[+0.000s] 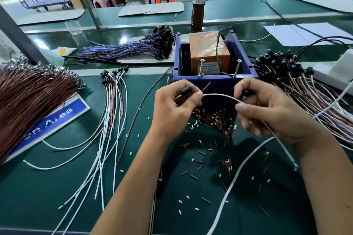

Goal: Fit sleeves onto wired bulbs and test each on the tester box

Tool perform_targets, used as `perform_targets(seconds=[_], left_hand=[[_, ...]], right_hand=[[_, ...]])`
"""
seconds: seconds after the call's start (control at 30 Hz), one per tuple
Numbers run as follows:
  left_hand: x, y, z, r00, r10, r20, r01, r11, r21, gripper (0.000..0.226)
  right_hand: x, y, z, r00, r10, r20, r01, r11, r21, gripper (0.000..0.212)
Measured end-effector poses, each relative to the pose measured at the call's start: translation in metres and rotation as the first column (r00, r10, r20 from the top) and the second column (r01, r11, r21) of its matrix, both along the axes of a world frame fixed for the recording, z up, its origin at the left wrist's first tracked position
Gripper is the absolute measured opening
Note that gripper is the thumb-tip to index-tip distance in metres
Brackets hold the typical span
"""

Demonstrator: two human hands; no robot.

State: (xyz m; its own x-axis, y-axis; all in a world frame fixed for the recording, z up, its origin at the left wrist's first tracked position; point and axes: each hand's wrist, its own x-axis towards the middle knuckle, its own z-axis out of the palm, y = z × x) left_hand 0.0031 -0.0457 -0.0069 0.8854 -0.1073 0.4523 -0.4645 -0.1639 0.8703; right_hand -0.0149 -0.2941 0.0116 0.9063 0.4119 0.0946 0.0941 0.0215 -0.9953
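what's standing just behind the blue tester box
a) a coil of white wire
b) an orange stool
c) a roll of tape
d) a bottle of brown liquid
d: a clear bottle of brown liquid stands upright on the green bench right behind the blue tester box.

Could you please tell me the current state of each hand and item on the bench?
left hand: pinches the wired bulb.
right hand: pinches the bulb's white wire.
tester box: open-topped, two screws upright on its rim.
bottle: upright, capped, partly full.
loose sleeves: scattered on the mat.
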Motion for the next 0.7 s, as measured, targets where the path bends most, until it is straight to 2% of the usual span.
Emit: perform_targets(seconds=[0.07, 0.13, 0.17, 0.23, 0.27, 0.3, 0.33, 0.43, 0.47, 0.57, 0.63, 0.7], left_hand=[[-0.001, -0.003, 0.000, 0.999, -0.019, -0.028, 0.018, 0.999, -0.028, 0.012], [-0.003, -0.005, 0.002, 0.998, -0.044, -0.033, 0.042, 0.996, -0.077, 0.011], [-0.004, -0.006, 0.003, 0.997, -0.061, -0.042, 0.056, 0.992, -0.112, 0.011], [-0.007, -0.009, 0.005, 0.992, -0.111, -0.067, 0.098, 0.980, -0.174, 0.013], [-0.008, -0.010, 0.006, 0.988, -0.140, -0.071, 0.124, 0.974, -0.190, 0.014], [-0.010, -0.012, 0.007, 0.984, -0.166, -0.069, 0.149, 0.968, -0.202, 0.014], [-0.012, -0.012, 0.008, 0.980, -0.191, -0.062, 0.173, 0.960, -0.221, 0.014], [-0.016, -0.013, 0.013, 0.960, -0.279, -0.040, 0.250, 0.909, -0.335, 0.014], [-0.016, -0.013, 0.014, 0.955, -0.294, -0.042, 0.261, 0.899, -0.352, 0.014], [-0.015, -0.012, 0.014, 0.940, -0.327, -0.093, 0.269, 0.882, -0.386, 0.017], [-0.013, -0.008, 0.016, 0.905, -0.407, -0.121, 0.312, 0.831, -0.460, 0.017], [-0.013, -0.001, 0.020, 0.835, -0.538, -0.117, 0.394, 0.732, -0.555, 0.013]], right_hand=[[-0.002, -0.001, 0.001, 0.997, 0.066, 0.045, -0.071, 0.990, 0.123, 0.032], [-0.004, 0.002, 0.002, 0.984, 0.162, 0.072, -0.177, 0.932, 0.316, 0.032], [-0.004, 0.003, 0.003, 0.970, 0.235, 0.063, -0.238, 0.861, 0.450, 0.037], [-0.004, 0.005, 0.003, 0.904, 0.427, 0.038, -0.308, 0.586, 0.749, 0.045], [-0.003, 0.007, 0.003, 0.874, 0.484, 0.049, -0.301, 0.459, 0.836, 0.043], [-0.003, 0.008, 0.002, 0.876, 0.478, 0.064, -0.283, 0.402, 0.871, 0.040], [-0.003, 0.010, 0.001, 0.905, 0.420, 0.067, -0.263, 0.430, 0.864, 0.038], [-0.003, 0.012, -0.003, 0.992, 0.086, 0.089, -0.123, 0.760, 0.639, 0.028], [-0.004, 0.013, -0.002, 0.995, 0.034, 0.089, -0.079, 0.819, 0.569, 0.030], [-0.003, 0.014, -0.001, 0.995, 0.099, 0.009, -0.090, 0.858, 0.505, 0.062], [-0.004, 0.014, -0.001, 0.983, 0.184, -0.015, -0.163, 0.900, 0.403, 0.063], [-0.005, 0.013, -0.003, 0.951, 0.302, -0.062, -0.286, 0.939, 0.189, 0.064]])
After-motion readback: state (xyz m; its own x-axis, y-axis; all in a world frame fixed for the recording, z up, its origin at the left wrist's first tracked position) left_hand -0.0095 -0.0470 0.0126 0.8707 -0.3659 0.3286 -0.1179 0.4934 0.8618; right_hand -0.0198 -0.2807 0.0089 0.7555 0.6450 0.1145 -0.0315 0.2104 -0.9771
